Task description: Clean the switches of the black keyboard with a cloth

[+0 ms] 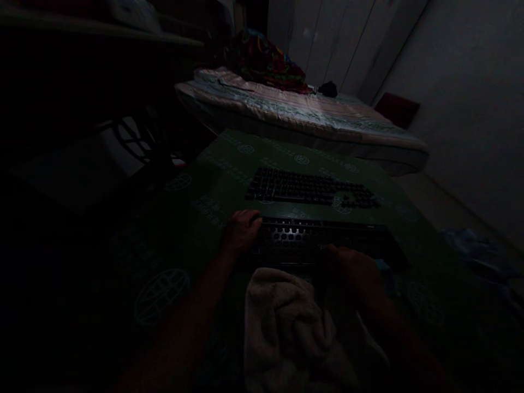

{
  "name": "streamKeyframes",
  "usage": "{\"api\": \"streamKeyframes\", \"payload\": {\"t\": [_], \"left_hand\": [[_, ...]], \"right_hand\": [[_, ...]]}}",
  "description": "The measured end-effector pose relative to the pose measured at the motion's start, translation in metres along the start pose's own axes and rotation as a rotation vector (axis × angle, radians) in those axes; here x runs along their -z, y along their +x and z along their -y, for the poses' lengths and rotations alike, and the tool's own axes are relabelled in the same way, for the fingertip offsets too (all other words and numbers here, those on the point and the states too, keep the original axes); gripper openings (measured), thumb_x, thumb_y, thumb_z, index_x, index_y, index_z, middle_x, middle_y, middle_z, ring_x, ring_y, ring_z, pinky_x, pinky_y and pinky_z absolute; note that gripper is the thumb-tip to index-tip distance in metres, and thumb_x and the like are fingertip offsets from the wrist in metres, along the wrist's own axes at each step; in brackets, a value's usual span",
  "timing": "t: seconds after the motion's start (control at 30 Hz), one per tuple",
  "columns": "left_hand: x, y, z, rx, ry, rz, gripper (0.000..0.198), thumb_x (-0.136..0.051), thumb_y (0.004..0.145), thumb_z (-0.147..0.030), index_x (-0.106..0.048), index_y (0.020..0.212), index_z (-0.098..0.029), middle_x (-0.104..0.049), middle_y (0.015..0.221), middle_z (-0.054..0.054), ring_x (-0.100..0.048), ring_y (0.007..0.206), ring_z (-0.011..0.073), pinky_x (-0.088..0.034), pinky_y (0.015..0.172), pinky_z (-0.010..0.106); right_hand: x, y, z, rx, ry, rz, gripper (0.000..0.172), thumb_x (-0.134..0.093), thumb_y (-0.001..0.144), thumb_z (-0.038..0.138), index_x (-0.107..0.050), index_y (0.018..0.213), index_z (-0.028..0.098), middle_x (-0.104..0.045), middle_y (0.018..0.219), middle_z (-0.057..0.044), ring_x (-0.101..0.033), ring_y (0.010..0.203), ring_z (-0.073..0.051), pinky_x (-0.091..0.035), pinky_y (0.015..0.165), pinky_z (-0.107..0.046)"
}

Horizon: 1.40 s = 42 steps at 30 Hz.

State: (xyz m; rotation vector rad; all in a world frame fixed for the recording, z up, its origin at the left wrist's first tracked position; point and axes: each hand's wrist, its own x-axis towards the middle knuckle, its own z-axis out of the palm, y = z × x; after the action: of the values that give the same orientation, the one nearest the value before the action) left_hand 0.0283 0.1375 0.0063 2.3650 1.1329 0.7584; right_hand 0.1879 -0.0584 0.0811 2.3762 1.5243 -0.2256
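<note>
A black keyboard base (364, 240) with its keycaps off lies across the green table, light glinting on its left half. My left hand (242, 232) is closed on the base's upper left corner. Over the base's middle, my right hand (350, 267) is closed with fingertips down near its surface; darkness hides what they hold, if anything. Behind the base, loose black keycaps (295, 185) are laid out in keyboard order. A crumpled light cloth (286, 322) rests in front of the base. Something bluish (387, 275) shows beside my right wrist, too dim to name.
The green table (221, 180) carries white printed globes and lettering. Beyond it stands a bed (286, 109) with a dark patterned blanket (266, 60) on top. A fan-like round grille (133, 139) is at the left, and bluish fabric (475, 251) lies at the right.
</note>
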Motion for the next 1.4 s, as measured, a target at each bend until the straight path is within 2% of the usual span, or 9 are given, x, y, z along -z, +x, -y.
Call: {"api": "streamKeyframes", "payload": {"t": [0.2, 0.57, 0.77, 1.03, 1.4], "left_hand": [[0.001, 0.0, -0.002, 0.023, -0.004, 0.01, 0.028, -0.044, 0.08, -0.032, -0.064, 0.096, -0.019, -0.067, 0.104, 0.007, -0.057, 0.1, 0.0217, -0.044, 0.092, 0.036], [0.002, 0.0, -0.003, 0.014, -0.004, 0.012, 0.026, -0.044, 0.081, -0.032, -0.063, 0.094, -0.021, -0.067, 0.103, 0.005, -0.058, 0.099, 0.0213, -0.044, 0.091, 0.035], [0.001, 0.0, -0.003, 0.016, 0.002, 0.011, 0.026, -0.044, 0.08, -0.032, -0.064, 0.095, -0.021, -0.067, 0.103, 0.006, -0.058, 0.098, 0.0217, -0.044, 0.091, 0.037], [0.001, 0.0, -0.003, 0.03, -0.006, 0.017, 0.028, -0.045, 0.08, -0.032, -0.063, 0.096, -0.018, -0.067, 0.104, 0.008, -0.057, 0.1, 0.0222, -0.044, 0.092, 0.036], [0.001, 0.0, -0.002, 0.017, -0.01, 0.004, 0.025, -0.046, 0.08, -0.031, -0.063, 0.094, -0.021, -0.067, 0.103, 0.005, -0.058, 0.098, 0.0211, -0.044, 0.091, 0.035]], "right_hand": [[0.001, 0.0, -0.004, -0.046, 0.017, 0.008, 0.023, -0.039, 0.089, 0.026, -0.057, 0.103, 0.024, -0.068, 0.09, -0.006, -0.066, 0.077, -0.021, -0.036, 0.055, -0.024], [0.005, -0.003, 0.005, -0.002, -0.007, 0.029, 0.021, -0.04, 0.088, 0.021, -0.057, 0.101, 0.021, -0.067, 0.091, -0.008, -0.067, 0.077, -0.02, -0.036, 0.054, -0.024], [0.0, -0.014, 0.006, 0.009, -0.031, 0.025, 0.026, -0.044, 0.087, 0.017, -0.054, 0.11, 0.023, -0.066, 0.094, -0.009, -0.067, 0.076, -0.019, -0.036, 0.054, -0.024], [-0.004, -0.011, 0.01, -0.048, -0.01, 0.008, 0.026, -0.041, 0.089, 0.02, -0.053, 0.112, 0.022, -0.066, 0.094, -0.009, -0.067, 0.075, -0.021, -0.039, 0.055, -0.025], [-0.009, -0.016, 0.007, -0.024, 0.015, 0.017, 0.025, -0.042, 0.088, 0.021, -0.053, 0.11, 0.023, -0.065, 0.091, -0.007, -0.067, 0.074, -0.019, -0.036, 0.053, -0.024]]}}
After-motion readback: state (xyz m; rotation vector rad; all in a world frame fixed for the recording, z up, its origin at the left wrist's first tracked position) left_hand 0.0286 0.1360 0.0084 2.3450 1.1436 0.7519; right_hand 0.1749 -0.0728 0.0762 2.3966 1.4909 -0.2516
